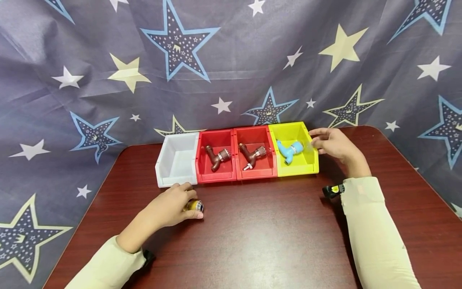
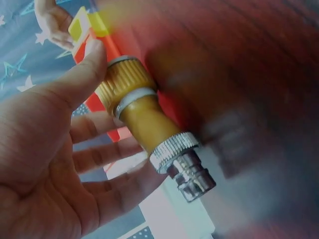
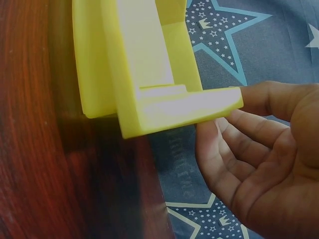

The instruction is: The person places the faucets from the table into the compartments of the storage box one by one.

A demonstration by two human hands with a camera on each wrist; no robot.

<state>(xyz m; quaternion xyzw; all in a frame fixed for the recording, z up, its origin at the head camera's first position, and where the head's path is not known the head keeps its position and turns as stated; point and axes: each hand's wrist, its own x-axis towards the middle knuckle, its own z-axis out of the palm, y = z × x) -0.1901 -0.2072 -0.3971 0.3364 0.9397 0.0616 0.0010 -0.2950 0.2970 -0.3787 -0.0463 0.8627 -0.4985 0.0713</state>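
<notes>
A yellow-brown tap [image 2: 149,119] with a ribbed knob and a chrome nozzle is held by my left hand [image 1: 174,206], low over the table in front of the white bin [image 1: 163,161]. In the left wrist view the thumb lies against the knob and the fingers curl behind the body. My right hand [image 1: 335,145] grips the rim at the right side of the yellow bin [image 3: 179,112], with fingertips on both sides of its wall. Inside that bin lies a light blue tap [image 1: 290,151].
Two red bins [image 1: 216,177] stand between the white and yellow ones, each with a brown tap [image 1: 218,158] inside. The row sits at the back of the dark red-brown table [image 1: 260,237], close to a star-patterned cloth [image 1: 231,60].
</notes>
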